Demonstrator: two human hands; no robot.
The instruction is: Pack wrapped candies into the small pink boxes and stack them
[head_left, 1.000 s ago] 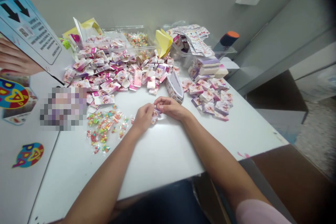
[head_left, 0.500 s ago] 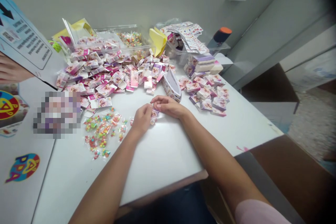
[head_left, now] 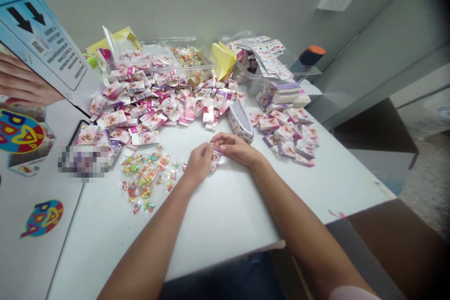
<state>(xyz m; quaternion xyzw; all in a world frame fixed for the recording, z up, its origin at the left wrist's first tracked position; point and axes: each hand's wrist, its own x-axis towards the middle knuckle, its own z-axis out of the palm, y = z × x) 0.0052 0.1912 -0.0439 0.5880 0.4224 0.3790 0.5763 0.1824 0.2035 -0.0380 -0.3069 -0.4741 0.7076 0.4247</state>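
Observation:
A small printed box (head_left: 215,161) is between my two hands over the white table (head_left: 225,211). My left hand (head_left: 199,165) is closed on its left side. The curled fingers of my right hand (head_left: 235,147) grip its upper right edge, and the fingertips of both hands nearly meet. To the left of my left hand lie small clear bags of coloured candy (head_left: 146,178). Behind my right hand stands an open, boat-shaped printed tray (head_left: 240,119).
Many pink and white boxes (head_left: 151,103) are heaped at the back left. More boxes (head_left: 288,136) lie at the right, below a clear bin with printed sheets (head_left: 269,56). An orange-capped bottle (head_left: 309,57) leans behind. A printed cardboard display (head_left: 52,51) stands at the left.
The whole view has shifted, so the table and hands appear slightly further right. More of the small box shows between my hands, which keep nearly the same pose.

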